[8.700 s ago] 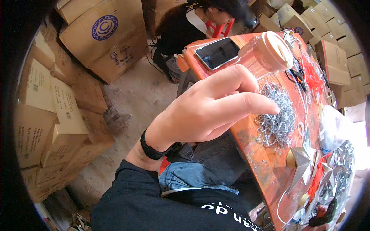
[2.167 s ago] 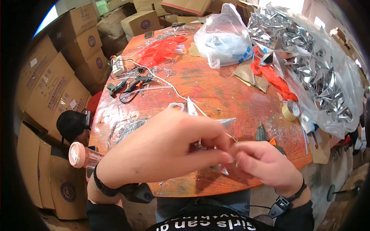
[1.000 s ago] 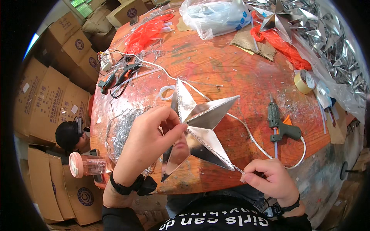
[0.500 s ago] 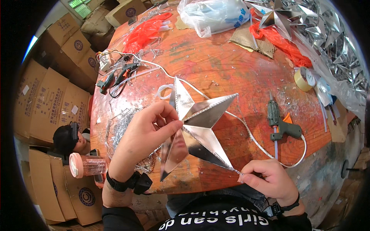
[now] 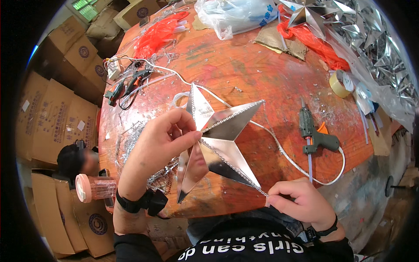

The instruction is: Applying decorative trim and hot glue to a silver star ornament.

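Observation:
A shiny silver five-pointed star [image 5: 231,124] with raised folded faces is held over the near part of the table. Strings of silver bead trim [image 5: 231,162] lie along some of its ridges. My left hand [image 5: 168,142] pinches the star near its centre, thumb and forefinger together where the trim runs. At the lower right point, my right hand [image 5: 301,201] has its thumb and forefinger closed on the end of the bead trim, just past the star's tip. The trim between the two hands runs along the ridge. My left hand hides part of the star's left side.
A green glue gun [image 5: 316,133] with a white cord lies at right; another glue gun [image 5: 126,87] lies at left. Tape [image 5: 341,84], red plastic [image 5: 159,37] and a clear bag [image 5: 235,17] are farther back. A pink-lidded jar [image 5: 98,187] is near a person's dark cap [image 5: 70,160].
The scene has shifted slightly left and up in the picture. Both hands keep their grips, and the star has hardly moved between them.

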Motion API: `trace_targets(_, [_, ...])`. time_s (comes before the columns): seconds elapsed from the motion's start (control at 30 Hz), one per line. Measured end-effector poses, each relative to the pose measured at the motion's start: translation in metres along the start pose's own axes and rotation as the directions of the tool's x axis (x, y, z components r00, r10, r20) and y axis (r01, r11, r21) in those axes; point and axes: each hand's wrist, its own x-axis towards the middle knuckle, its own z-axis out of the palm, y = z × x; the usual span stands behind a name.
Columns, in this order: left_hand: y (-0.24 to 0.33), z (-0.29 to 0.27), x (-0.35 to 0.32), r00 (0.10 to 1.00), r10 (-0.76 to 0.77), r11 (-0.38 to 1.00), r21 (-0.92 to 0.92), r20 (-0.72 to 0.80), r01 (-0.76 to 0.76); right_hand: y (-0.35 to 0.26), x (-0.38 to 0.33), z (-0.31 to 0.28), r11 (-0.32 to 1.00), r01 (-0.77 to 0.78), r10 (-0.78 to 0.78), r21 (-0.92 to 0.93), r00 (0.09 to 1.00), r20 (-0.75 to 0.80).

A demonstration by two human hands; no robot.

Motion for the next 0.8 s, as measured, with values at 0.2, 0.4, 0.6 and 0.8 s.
trace_targets(0.2, [-0.005,-0.001,0.002,1.0,0.024,1.0,0.001,0.011,-0.024,0.008,0.002,0.006,1.0,0.001,-0.001,0.0,1.0,-0.031])
trace_targets(0.4, [-0.002,0.0,0.002,1.0,0.025,1.0,0.006,0.017,-0.025,0.014,0.002,0.008,0.998,0.022,-0.025,-0.061,0.999,-0.046])
trace_targets(0.6, [-0.004,0.0,0.003,0.999,0.032,0.999,0.01,0.022,-0.032,0.018,0.003,0.01,0.994,0.055,-0.062,-0.098,0.996,-0.071])
trace_targets(0.8, [-0.004,0.001,0.003,0.999,0.028,1.0,-0.006,0.016,-0.028,0.018,0.002,0.008,0.995,0.042,-0.05,-0.085,0.995,-0.084])
